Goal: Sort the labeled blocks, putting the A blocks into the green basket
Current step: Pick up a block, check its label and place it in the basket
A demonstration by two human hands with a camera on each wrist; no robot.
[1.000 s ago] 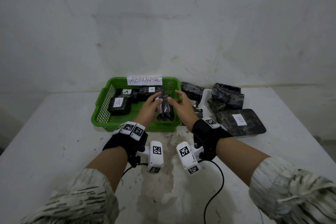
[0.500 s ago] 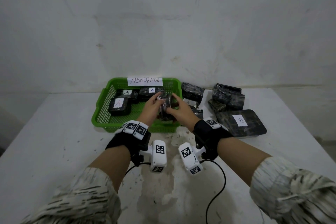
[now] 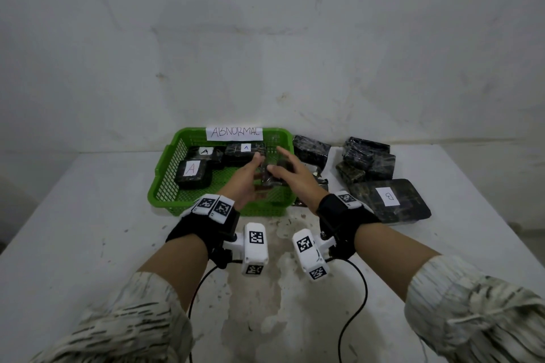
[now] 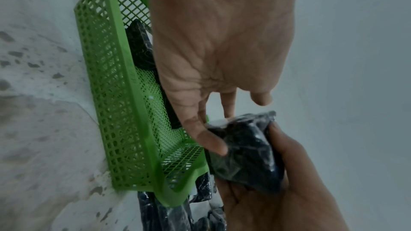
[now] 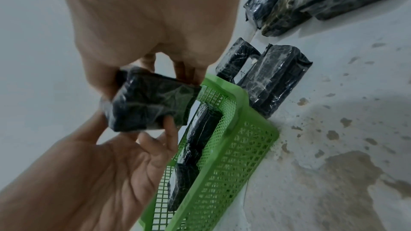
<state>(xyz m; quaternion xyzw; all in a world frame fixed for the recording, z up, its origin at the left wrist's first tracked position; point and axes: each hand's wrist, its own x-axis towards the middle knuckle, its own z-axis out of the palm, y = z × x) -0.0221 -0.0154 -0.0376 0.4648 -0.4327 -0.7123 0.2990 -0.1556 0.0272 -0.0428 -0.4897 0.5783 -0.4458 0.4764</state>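
Observation:
A green basket (image 3: 165, 168) stands at the back of the white table, marked ABNORMAL (image 3: 234, 132). Three black wrapped blocks with A labels lie in it: (image 3: 191, 175), (image 3: 206, 152), (image 3: 246, 149). Above its right part, both hands hold one black wrapped block (image 3: 267, 175) between them; I see no label on it. My left hand (image 3: 256, 165) pinches it with thumb and fingers. My right hand (image 3: 278, 160) grips its other side. The left wrist view shows the thumb (image 4: 213, 141) on the block (image 4: 244, 148). In the right wrist view the block (image 5: 146, 106) hangs over the basket rim (image 5: 240, 97).
Right of the basket lie more wrapped blocks: a large flat one labelled B (image 3: 389, 200), a stack (image 3: 365, 159) and one against the basket (image 3: 311, 149). The wall rises close behind. Black cables (image 3: 354, 318) trail over the stained table (image 3: 88, 230) near me.
The hands closed round the block half a second ago; now the right hand's fingers stretch out more. The block stays over the basket's right part.

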